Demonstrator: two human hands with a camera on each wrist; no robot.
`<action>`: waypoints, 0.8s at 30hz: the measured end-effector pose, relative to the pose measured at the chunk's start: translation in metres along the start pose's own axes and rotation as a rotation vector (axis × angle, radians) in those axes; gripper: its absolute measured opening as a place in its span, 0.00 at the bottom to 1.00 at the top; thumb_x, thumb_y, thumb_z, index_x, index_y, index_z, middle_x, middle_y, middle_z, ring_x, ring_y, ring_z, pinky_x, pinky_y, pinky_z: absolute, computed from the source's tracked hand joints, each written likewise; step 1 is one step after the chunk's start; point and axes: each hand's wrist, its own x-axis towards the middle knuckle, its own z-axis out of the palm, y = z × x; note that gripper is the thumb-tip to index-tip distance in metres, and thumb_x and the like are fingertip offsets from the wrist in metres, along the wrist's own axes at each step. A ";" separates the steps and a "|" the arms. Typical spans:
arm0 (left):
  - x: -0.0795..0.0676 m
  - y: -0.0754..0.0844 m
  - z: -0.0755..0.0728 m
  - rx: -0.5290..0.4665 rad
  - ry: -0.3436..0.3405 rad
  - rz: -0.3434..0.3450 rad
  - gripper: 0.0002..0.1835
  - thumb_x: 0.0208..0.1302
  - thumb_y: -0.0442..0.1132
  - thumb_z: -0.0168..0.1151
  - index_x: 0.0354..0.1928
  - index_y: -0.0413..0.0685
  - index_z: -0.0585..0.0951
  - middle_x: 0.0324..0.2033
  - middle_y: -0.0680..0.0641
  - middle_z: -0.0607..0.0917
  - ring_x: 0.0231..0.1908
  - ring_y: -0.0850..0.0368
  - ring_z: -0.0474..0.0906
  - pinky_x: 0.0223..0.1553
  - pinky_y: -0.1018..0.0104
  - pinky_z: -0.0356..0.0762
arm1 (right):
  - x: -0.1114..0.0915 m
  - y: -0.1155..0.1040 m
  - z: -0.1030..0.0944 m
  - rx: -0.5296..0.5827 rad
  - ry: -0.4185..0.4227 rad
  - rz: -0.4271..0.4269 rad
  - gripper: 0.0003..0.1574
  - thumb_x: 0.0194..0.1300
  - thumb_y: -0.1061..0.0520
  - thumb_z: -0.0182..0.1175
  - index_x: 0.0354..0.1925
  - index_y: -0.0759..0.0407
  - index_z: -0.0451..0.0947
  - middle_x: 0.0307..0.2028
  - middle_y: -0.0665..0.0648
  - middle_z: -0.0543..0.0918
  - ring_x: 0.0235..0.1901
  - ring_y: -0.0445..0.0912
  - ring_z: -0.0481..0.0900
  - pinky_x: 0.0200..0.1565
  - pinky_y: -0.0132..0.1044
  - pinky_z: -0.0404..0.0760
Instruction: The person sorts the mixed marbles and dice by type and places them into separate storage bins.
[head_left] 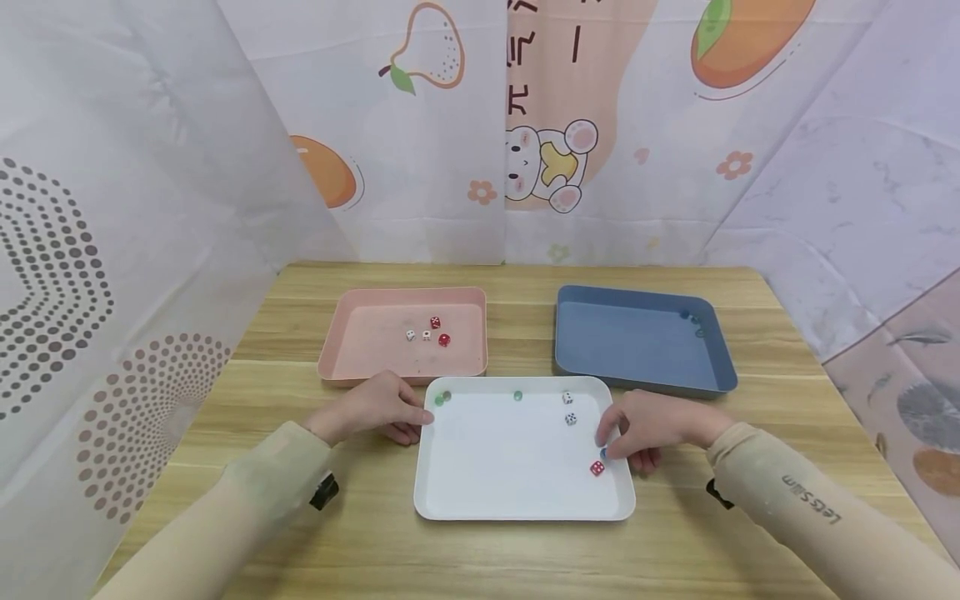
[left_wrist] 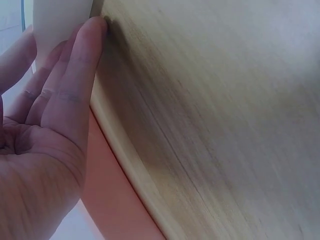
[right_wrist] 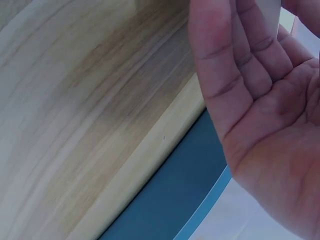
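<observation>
A white tray [head_left: 517, 467] lies in front of me with dice and small glassy balls in it. My left hand [head_left: 381, 407] holds its left rim, thumb over the edge and fingers against the outside wall. In the left wrist view the tray wall [left_wrist: 60, 22] sits between thumb and fingers. My right hand [head_left: 647, 423] reaches over the right rim; thumb and index finger pinch a small blue ball [head_left: 604, 453], partly hidden. Its other fingers stay outside the wall. A red die [head_left: 597, 468] lies just beside the fingertips. Two white dice [head_left: 571, 419] lie farther back.
Green balls [head_left: 517, 396] lie along the white tray's back edge. Behind, a pink tray [head_left: 375, 333] contains red and white dice [head_left: 436, 322]. The blue tray [head_left: 622, 333] at back right contains several dark balls [head_left: 699, 332]. Printed curtains surround the wooden table [head_left: 360, 517].
</observation>
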 end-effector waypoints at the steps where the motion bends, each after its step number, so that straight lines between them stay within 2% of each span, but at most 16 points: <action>1: 0.000 0.001 0.000 0.003 0.004 -0.004 0.11 0.64 0.39 0.73 0.36 0.36 0.88 0.28 0.40 0.89 0.30 0.50 0.88 0.38 0.57 0.90 | 0.000 -0.001 0.001 -0.006 0.005 -0.003 0.06 0.63 0.58 0.70 0.40 0.51 0.84 0.18 0.57 0.83 0.17 0.47 0.81 0.25 0.41 0.85; 6: 0.000 0.003 0.002 0.016 0.024 -0.024 0.10 0.63 0.40 0.74 0.37 0.38 0.88 0.28 0.41 0.89 0.30 0.50 0.88 0.36 0.58 0.90 | 0.004 -0.003 0.004 -0.041 0.038 -0.034 0.05 0.62 0.61 0.68 0.36 0.54 0.81 0.19 0.56 0.81 0.17 0.47 0.80 0.23 0.41 0.83; 12: 0.001 0.006 0.004 0.017 0.033 -0.038 0.09 0.63 0.38 0.73 0.37 0.38 0.88 0.28 0.40 0.89 0.30 0.51 0.88 0.35 0.58 0.90 | 0.008 -0.004 0.008 -0.074 0.074 -0.016 0.10 0.60 0.61 0.72 0.30 0.54 0.77 0.20 0.54 0.81 0.15 0.46 0.80 0.21 0.39 0.82; 18: 0.000 0.006 0.004 0.014 0.031 -0.058 0.09 0.63 0.39 0.73 0.37 0.38 0.88 0.28 0.40 0.89 0.29 0.51 0.88 0.35 0.58 0.90 | 0.010 -0.009 0.009 -0.112 0.089 -0.011 0.13 0.58 0.61 0.72 0.27 0.54 0.76 0.18 0.54 0.80 0.13 0.45 0.78 0.19 0.38 0.81; 24: -0.001 0.007 0.005 0.021 0.023 -0.048 0.09 0.64 0.39 0.72 0.39 0.39 0.89 0.27 0.42 0.89 0.29 0.52 0.88 0.34 0.59 0.90 | 0.011 -0.011 0.009 -0.156 0.111 -0.009 0.13 0.59 0.61 0.72 0.27 0.53 0.75 0.17 0.53 0.79 0.12 0.44 0.77 0.17 0.36 0.79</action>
